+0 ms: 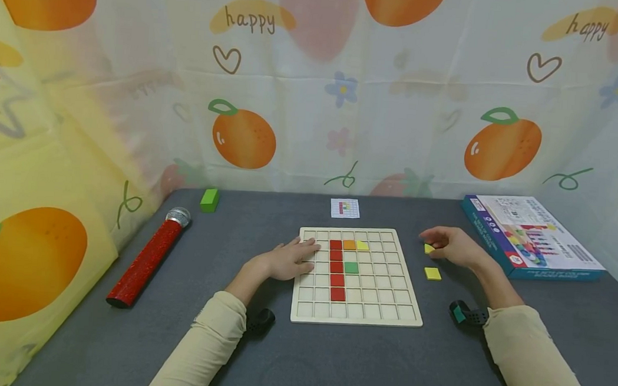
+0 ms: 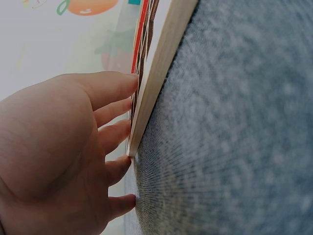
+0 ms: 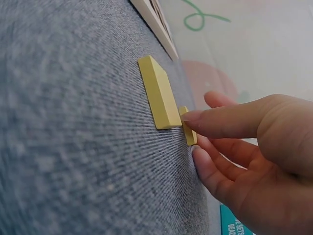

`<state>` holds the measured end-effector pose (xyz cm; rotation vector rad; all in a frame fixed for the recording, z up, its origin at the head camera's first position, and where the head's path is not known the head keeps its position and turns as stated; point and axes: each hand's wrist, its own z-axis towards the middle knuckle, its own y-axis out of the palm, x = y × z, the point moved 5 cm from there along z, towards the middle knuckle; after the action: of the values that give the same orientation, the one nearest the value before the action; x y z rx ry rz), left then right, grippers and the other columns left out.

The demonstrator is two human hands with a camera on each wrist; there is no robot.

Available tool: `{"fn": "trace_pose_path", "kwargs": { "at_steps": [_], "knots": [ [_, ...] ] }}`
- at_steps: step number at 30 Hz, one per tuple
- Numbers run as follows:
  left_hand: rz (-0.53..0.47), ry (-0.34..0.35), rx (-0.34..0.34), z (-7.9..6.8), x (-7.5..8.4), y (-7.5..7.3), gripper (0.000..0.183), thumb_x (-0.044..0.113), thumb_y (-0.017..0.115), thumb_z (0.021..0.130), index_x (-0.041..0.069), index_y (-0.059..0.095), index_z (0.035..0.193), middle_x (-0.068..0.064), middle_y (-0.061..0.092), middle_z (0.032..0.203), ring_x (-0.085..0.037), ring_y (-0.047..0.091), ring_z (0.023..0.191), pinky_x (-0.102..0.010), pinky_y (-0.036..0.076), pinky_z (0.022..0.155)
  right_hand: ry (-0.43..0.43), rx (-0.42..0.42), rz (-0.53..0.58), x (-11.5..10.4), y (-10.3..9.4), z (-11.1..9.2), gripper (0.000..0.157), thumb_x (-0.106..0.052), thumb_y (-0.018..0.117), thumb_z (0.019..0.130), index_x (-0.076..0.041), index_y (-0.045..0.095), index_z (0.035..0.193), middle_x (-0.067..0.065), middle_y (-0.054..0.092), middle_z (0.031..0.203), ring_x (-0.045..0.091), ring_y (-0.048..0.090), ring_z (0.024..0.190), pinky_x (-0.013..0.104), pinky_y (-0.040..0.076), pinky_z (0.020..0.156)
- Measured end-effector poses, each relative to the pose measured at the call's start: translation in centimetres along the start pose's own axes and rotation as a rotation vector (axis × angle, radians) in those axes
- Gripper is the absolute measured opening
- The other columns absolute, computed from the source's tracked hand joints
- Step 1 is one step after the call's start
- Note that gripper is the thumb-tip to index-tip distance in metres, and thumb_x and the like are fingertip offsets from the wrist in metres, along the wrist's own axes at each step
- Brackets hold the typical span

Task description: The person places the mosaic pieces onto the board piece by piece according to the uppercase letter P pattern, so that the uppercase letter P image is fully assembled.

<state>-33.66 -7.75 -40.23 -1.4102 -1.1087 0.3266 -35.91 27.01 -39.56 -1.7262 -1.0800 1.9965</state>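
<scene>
A pale gridded wooden board [image 1: 382, 296] lies flat on the table. Its grid carries a column of several red tiles [image 1: 337, 267], an orange tile [image 1: 349, 244], a yellow tile [image 1: 362, 245] and a green tile [image 1: 351, 267]. My left hand [image 1: 286, 260] rests with extended fingers on the board's left edge; the left wrist view shows its fingertips along the wooden rim [image 2: 155, 81]. To the right of the board, my right hand [image 1: 457, 247] pinches a small yellow tile [image 3: 189, 128] between thumb and fingers, at table level. Nearer me lies a second loose yellow tile [image 1: 433, 274].
A small card [image 1: 344, 208] with a printed grid pattern lies behind the board. At the back right is a flat boxed set [image 1: 545, 243], close to my right hand. A red microphone [image 1: 148, 260] and a green block [image 1: 210, 200] are on the left.
</scene>
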Motion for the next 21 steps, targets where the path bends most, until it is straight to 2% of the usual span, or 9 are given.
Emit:
{"fn": "trace_pose_path", "kwargs": {
  "at_steps": [10,16,21],
  "knots": [
    [-0.001,-0.004,0.001,0.00,-0.08,0.05,0.054,0.027,0.045,0.102,0.011,0.029,0.151,-0.010,0.017,0.157,-0.035,0.005,0.143,-0.059,0.009,0.108,0.000,0.009,-0.023,-0.27,0.11,0.11,0.038,0.009,0.062,0.086,0.008,0.056,0.124,0.020,0.056,0.107,0.032,0.050,0.095,0.042,0.047,0.081],
    [0.003,-0.007,0.007,-0.01,-0.03,0.02,0.055,0.028,0.046,0.102,0.010,0.029,0.151,-0.010,0.017,0.157,-0.035,0.006,0.143,-0.059,0.009,0.108,0.001,0.045,-0.014,-0.07,-0.16,0.25,0.039,0.007,0.066,0.084,0.009,0.057,0.122,0.014,0.054,0.094,0.027,0.047,0.085,0.030,0.044,0.069],
    [-0.001,-0.003,0.009,-0.01,0.02,0.03,0.054,0.027,0.046,0.102,0.010,0.029,0.151,-0.010,0.017,0.157,-0.034,0.006,0.143,-0.059,0.010,0.108,0.031,0.073,-0.006,0.16,-0.28,0.25,0.039,0.002,0.068,0.085,0.008,0.057,0.122,0.012,0.056,0.089,0.026,0.049,0.081,0.030,0.043,0.065]
  ]
}}
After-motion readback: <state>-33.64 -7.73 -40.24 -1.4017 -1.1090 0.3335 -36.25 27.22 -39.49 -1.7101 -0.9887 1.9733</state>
